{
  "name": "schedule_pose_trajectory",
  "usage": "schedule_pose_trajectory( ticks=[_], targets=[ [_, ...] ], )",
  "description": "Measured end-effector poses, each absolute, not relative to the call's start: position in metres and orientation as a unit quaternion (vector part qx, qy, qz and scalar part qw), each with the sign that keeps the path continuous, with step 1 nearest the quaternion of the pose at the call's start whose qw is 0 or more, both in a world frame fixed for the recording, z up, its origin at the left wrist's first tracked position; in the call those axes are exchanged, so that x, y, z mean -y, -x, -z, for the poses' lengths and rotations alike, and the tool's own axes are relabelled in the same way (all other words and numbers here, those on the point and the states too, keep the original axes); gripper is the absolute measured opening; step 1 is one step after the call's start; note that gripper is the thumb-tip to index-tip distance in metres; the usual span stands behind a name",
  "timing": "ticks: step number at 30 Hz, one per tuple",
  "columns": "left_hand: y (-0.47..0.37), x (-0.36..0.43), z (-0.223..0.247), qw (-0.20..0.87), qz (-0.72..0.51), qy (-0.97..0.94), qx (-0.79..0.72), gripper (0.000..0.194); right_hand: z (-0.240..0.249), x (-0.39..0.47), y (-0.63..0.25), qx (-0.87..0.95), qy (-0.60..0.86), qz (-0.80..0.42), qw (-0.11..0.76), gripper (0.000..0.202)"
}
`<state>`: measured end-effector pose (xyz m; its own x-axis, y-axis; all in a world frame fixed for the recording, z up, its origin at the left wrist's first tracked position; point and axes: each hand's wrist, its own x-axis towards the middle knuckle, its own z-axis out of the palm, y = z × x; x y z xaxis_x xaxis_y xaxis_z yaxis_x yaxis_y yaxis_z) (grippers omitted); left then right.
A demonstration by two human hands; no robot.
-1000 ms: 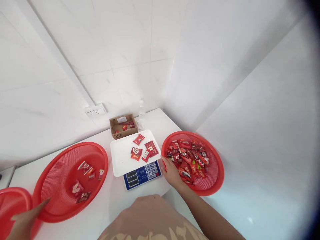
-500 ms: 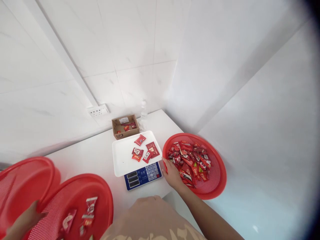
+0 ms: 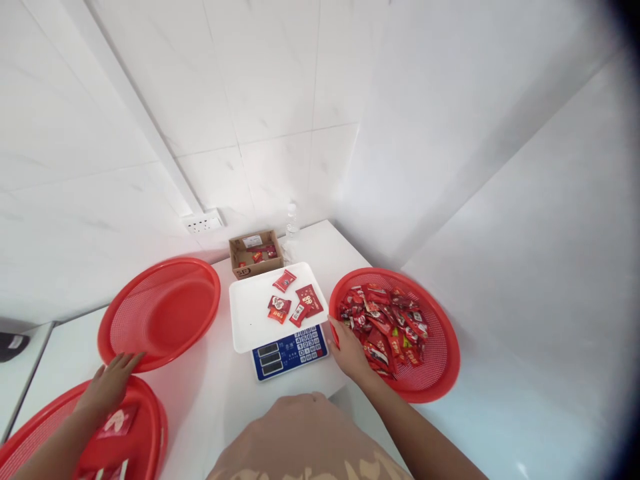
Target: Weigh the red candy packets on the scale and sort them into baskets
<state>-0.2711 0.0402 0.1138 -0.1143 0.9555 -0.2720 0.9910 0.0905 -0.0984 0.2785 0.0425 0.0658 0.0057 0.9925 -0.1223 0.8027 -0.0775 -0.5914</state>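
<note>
My left hand point(image 3: 107, 387) has its fingers stretched out at the near rim of a round red plastic basket point(image 3: 203, 327), whose smooth bottom shows. Beneath that hand and forearm is a second red basket point(image 3: 159, 427), cut off by the frame, with a few red candy packets point(image 3: 117, 421) in it. On the right, my right hand point(image 3: 350, 350) grips the left rim of a third red basket point(image 3: 445, 347), tilted and filled with a heap of red-wrapped snack packets point(image 3: 383, 320). Its fingertips lie close to the corner of a white tray.
The white tray point(image 3: 246, 313) sits on a blue digital scale point(image 3: 290, 353) and bears several red packets point(image 3: 280, 305). Behind it stand a cardboard box point(image 3: 257, 267) with packets inside and a clear bottle point(image 3: 292, 220). Walls close off the back and right; a socket point(image 3: 204, 222) is on the back wall.
The bottomed-out left basket has moved away from me and right, toward the back wall. The basket with few packets has shifted left and nearer. My right hand stays on its rim.
</note>
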Motion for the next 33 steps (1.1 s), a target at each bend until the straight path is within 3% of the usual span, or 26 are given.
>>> schedule_pose_trajectory(
  ticks=[4, 7, 12, 17, 24, 33],
  targets=[
    [0.242, -0.063, -0.124, 0.008, 0.123, -0.673, -0.729, 0.072, -0.065, -0.042, -0.279, 0.658, 0.685, -0.257, 0.181, 0.056],
    [0.188, -0.088, -0.136, -0.005, 0.053, -0.721, -0.691, 0.069, -0.063, -0.042, -0.279, 0.658, 0.683, -0.259, 0.183, 0.056],
    [0.061, -0.119, -0.123, 0.061, 0.026, -0.812, -0.580, 0.053, -0.061, -0.043, -0.278, 0.649, 0.689, -0.263, 0.186, 0.057],
    [-0.030, -0.136, -0.096, 0.122, 0.062, -0.880, -0.455, 0.059, -0.062, -0.043, -0.277, 0.642, 0.698, -0.266, 0.176, 0.058],
    [-0.042, -0.147, -0.082, 0.115, 0.047, -0.879, -0.460, 0.034, -0.063, -0.042, -0.279, 0.639, 0.692, -0.276, 0.191, 0.058],
    [-0.003, -0.153, -0.099, 0.118, 0.002, -0.797, -0.593, 0.027, -0.059, -0.043, -0.280, 0.642, 0.683, -0.284, 0.204, 0.058]
  ],
)
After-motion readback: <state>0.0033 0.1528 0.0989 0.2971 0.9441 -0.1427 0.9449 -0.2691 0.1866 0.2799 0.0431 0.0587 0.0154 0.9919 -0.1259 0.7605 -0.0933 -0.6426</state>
